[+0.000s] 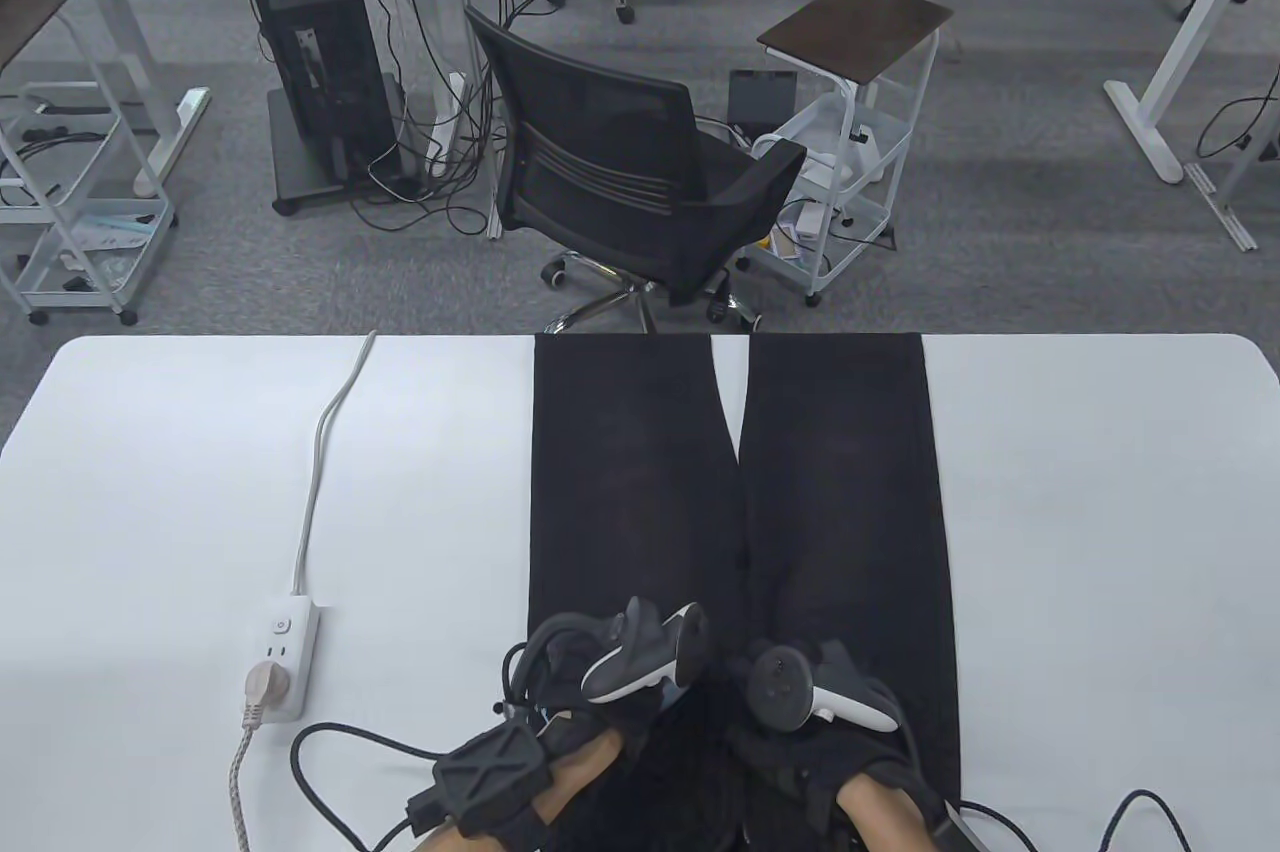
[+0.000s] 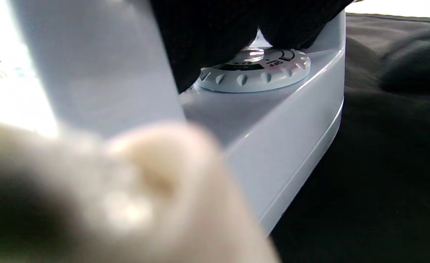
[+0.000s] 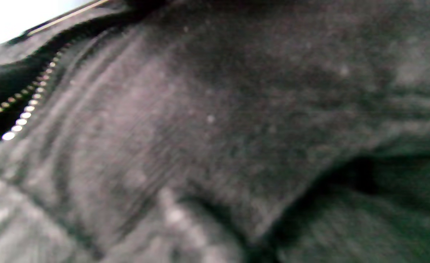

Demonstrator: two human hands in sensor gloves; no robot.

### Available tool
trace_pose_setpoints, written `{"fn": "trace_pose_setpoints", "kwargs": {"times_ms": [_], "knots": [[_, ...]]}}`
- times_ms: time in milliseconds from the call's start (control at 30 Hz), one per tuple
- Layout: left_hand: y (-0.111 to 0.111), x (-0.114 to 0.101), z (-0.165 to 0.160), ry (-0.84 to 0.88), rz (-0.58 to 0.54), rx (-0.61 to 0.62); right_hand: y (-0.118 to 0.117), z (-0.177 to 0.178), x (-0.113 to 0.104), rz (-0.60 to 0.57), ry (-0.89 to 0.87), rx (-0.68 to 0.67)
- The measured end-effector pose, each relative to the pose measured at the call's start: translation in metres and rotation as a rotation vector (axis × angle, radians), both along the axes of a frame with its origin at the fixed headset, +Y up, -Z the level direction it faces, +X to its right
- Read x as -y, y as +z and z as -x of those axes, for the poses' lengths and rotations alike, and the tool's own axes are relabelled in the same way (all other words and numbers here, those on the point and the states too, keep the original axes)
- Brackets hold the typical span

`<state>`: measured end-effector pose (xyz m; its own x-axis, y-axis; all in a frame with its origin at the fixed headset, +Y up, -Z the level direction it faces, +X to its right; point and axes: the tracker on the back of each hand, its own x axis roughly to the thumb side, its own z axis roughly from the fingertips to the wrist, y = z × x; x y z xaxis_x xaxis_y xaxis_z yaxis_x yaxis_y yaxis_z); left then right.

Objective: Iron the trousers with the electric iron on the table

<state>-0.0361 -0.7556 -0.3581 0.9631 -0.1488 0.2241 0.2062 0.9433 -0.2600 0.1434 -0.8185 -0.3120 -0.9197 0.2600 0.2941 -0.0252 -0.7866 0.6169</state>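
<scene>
Black trousers (image 1: 630, 472) lie flat on the white table (image 1: 1080, 492), legs pointing away and the waist at the near edge. My left hand (image 1: 630, 662) is over the waist area, and the table view hides the iron beneath it. The left wrist view shows the white iron (image 2: 273, 120) with its round dial (image 2: 255, 71) standing on the black cloth (image 2: 383, 146). My gloved fingers (image 2: 207, 33) wrap around its handle (image 2: 91, 65). My right hand (image 1: 800, 692) rests on the trousers beside the left. The right wrist view shows only close black cloth (image 3: 237, 109) and the zipper (image 3: 21, 117).
A white power strip (image 1: 285, 657) lies left of the trousers with a plug in it. A braided cord (image 1: 238, 782) runs toward the near edge. Black glove cables (image 1: 340, 742) loop beside my left wrist. An office chair (image 1: 640, 182) stands beyond the far edge.
</scene>
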Motion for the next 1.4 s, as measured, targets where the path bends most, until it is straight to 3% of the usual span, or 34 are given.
{"fn": "trace_pose_setpoints", "kwargs": {"times_ms": [200, 300, 400, 533, 700, 833, 1067, 1233, 1300, 1400], "knots": [[-0.077, 0.0, 0.004, 0.069, 0.068, -0.157, 0.001, 0.001, 0.0, -0.004, 0.009, -0.001], [-0.112, 0.001, 0.008, 0.039, 0.025, -0.26, 0.0, 0.001, 0.0, -0.002, 0.007, 0.0], [-0.135, 0.002, 0.014, 0.074, 0.047, -0.326, 0.0, 0.0, 0.0, 0.0, 0.004, 0.003], [-0.142, 0.002, 0.015, 0.068, 0.044, -0.32, 0.0, 0.0, 0.002, 0.002, 0.001, 0.006], [-0.129, 0.001, 0.015, 0.055, 0.075, -0.285, -0.001, -0.001, 0.002, 0.016, 0.002, 0.02], [-0.104, -0.003, 0.016, 0.075, 0.142, -0.236, -0.001, -0.001, 0.002, 0.018, 0.003, 0.025], [-0.032, -0.003, 0.006, 0.066, 0.138, -0.059, -0.001, -0.002, 0.002, 0.023, 0.001, 0.033], [0.042, -0.001, -0.004, 0.058, 0.068, 0.102, -0.001, -0.003, 0.002, 0.021, 0.004, 0.031], [0.063, -0.002, -0.002, 0.026, 0.042, 0.096, -0.002, -0.003, 0.002, 0.021, 0.001, 0.03], [0.073, -0.002, 0.009, 0.044, 0.047, 0.072, -0.002, -0.003, 0.002, 0.018, 0.003, 0.029]]}}
